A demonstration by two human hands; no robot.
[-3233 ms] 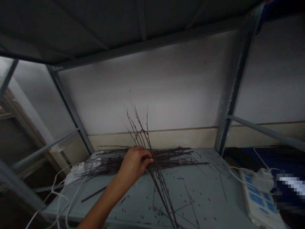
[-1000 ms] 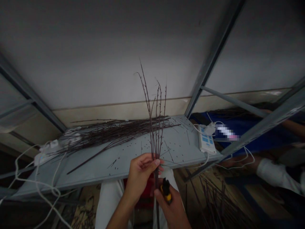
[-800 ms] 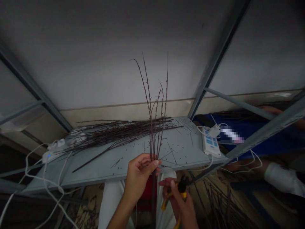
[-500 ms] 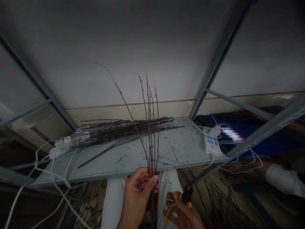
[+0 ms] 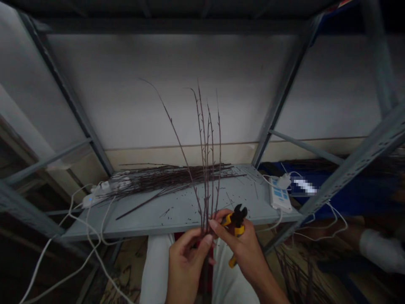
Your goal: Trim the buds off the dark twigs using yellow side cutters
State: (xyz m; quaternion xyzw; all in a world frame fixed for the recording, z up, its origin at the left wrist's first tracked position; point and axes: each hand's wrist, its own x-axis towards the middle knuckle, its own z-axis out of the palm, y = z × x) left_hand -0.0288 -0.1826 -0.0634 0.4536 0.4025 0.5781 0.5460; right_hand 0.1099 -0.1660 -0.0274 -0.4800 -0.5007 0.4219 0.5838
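My left hand is closed around the lower stem of a thin, dark branch, which stands upright and fans out into several budded twigs. Its lower end runs down between my legs. In my right hand rests a pair of diagonal cutters with black jaws and yellow handles. The jaws point up and away from the stem and look parted. Thumb and fingertips of that hand meet at the branch just above my left thumb, touching it or very close; the exact contact is hidden.
A grey shelf bears a pile of dark branches and scattered clippings. Power strips with white cables lie at both ends. Metal posts frame the shelf. More branches stand low right, near another person's white sleeve.
My right hand has risen with the cutters from low right to the branch beside my left hand. My left hand still holds the stem. The view has shifted, showing more of the rack's top.
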